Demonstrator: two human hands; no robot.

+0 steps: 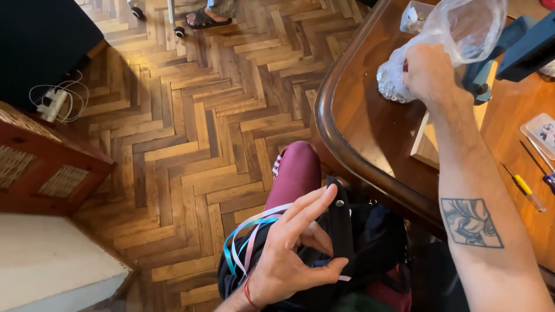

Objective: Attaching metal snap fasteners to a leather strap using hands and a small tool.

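The left hand sat at the lower centre of the frame, palm up, over a dark bag resting on the person's lap. Its fingers were loosely spread and curled, the thumb and a bent finger closing around the bag's black strap, which ran upright through the hand. Thin ribbons in pale blue, pink and white looped over the left side of that hand and trailed down toward the wrist, where a red thread was tied. A maroon trouser knee showed just above the hand.

The right hand was at the upper right of the frame, raised above the dark wooden bench. Its fingers were pressed together in a fist around the gathered neck of a clear plastic bag; the bag ballooned upward and also hung down to the left, holding something silvery that lay near the bench top. A blue object stood just behind the hand. At the right edge of the bench lay a yellow-handled screwdriver.

Herringbone parquet floor filled the middle of the frame, and a white power strip with cables lay at the upper left.
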